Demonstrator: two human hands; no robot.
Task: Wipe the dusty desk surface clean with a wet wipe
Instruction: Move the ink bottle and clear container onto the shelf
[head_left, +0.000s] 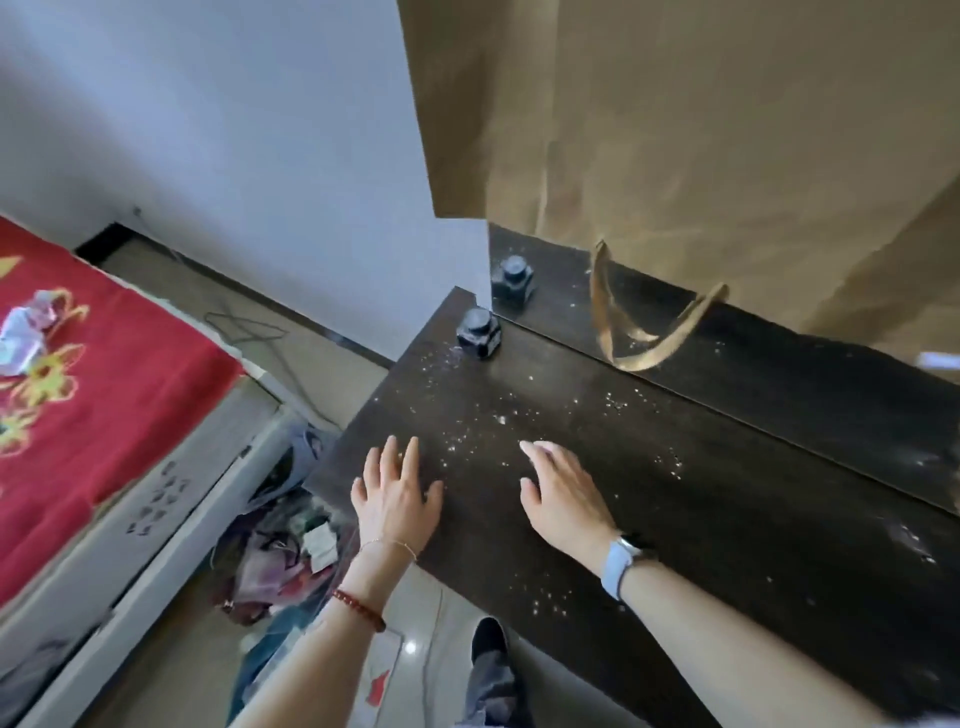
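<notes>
A dark wooden desk (701, 499) fills the right half of the view, speckled with white dust and crumbs around its middle and near edge. My left hand (395, 493) lies flat near the desk's left corner, fingers spread, holding nothing. My right hand (563, 493) rests palm down a little to the right, fingers slightly curled, also with nothing in it; a pale blue watch sits on that wrist. No wet wipe is visible anywhere on the desk.
A small black ink bottle (479, 332) stands at the desk's far left corner, mirrored behind. A brown paper bag (675, 130) hangs close above, its handle (644, 332) dangling. A red-covered bed (78, 384) lies left; clutter bags (280, 561) sit on the floor.
</notes>
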